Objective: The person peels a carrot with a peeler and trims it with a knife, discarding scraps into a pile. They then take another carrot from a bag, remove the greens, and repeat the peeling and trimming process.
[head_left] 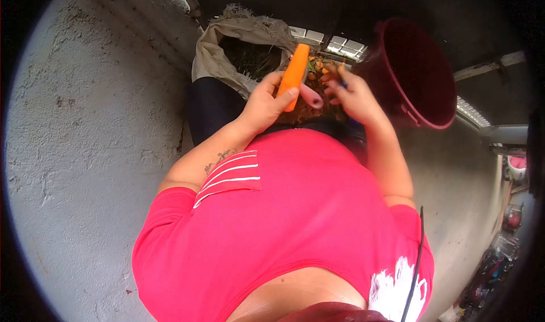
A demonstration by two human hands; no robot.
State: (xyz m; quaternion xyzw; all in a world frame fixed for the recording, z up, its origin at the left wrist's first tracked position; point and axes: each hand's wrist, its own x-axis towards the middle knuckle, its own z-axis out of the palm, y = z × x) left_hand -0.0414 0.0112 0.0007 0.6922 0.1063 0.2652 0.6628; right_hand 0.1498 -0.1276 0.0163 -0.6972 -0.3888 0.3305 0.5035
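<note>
My left hand (265, 102) is closed around an orange carrot (295, 75) with a smooth, bright surface, held upright. Behind the carrot a pink handle (311, 97) with a hole in its end sticks out to the right. The tool it belongs to is mostly hidden, and it looks to be in the left hand too. To the right, my right hand (356, 99) hovers with bent fingers apart, and I make out nothing in it. A small blue spot shows by its fingers. Orange bits and greenery (319, 72) lie beyond both hands.
A woven sack (211, 55) with its mouth open holds dark green plant matter at the front left. At the front right stands a large dark red bucket (397, 92). A rough grey wall (96, 152) rises close on the left. Assorted items (494, 265) lie far right.
</note>
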